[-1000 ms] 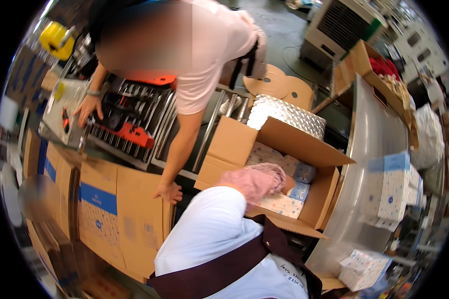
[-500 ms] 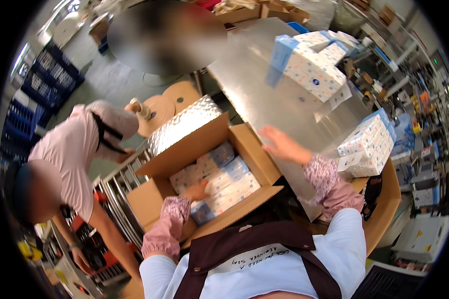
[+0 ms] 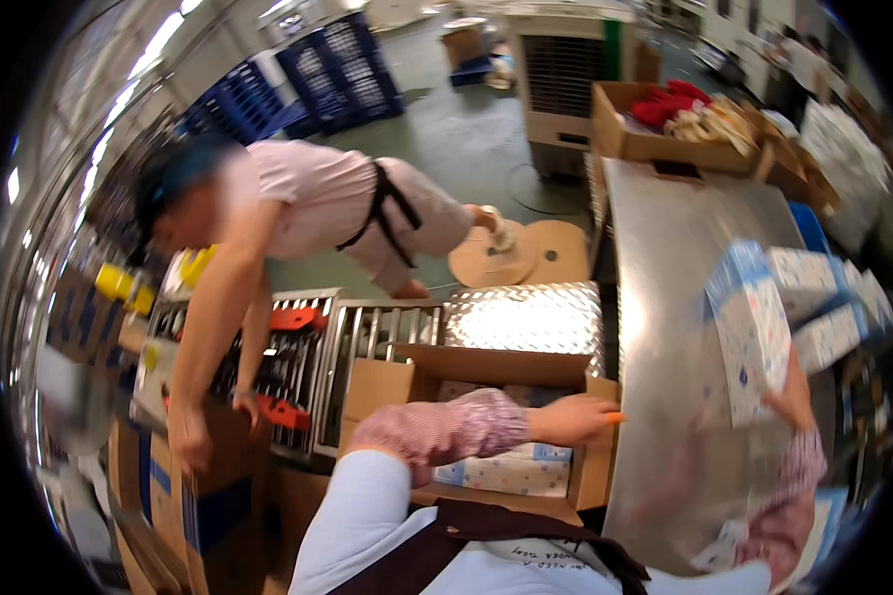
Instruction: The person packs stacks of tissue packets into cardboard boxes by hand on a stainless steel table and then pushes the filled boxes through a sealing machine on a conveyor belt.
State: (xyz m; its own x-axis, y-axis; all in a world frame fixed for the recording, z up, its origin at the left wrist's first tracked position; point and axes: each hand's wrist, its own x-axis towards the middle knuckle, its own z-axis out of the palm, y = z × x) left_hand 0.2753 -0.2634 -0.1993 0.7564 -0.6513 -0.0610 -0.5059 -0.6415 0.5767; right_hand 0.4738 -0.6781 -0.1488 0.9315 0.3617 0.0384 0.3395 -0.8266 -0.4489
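Observation:
My right hand point(image 3: 792, 395) is on the near end of a long white-and-blue patterned package point(image 3: 749, 342) on the metal table, thumb on one face and fingers along the right side. My left hand point(image 3: 574, 418) reaches over an open cardboard carton point(image 3: 593, 451), holding no package. Its fingers point right toward the table edge, and a small orange tip point(image 3: 615, 417) shows at the fingertips. Inside the carton lie several similar packages point(image 3: 516, 473), partly hidden by my left forearm.
More patterned packages point(image 3: 814, 283) lie on the far right of the metal table point(image 3: 665, 297). A co-worker point(image 3: 308, 198) bends over cardboard point(image 3: 218, 476) on the left, beside a roller conveyor point(image 3: 382, 332). A box with cloths point(image 3: 655, 149) stands at the table's far end.
My view has swung to the right. My left hand has come up out of the carton toward its right side. My right hand has moved over the table onto the long package.

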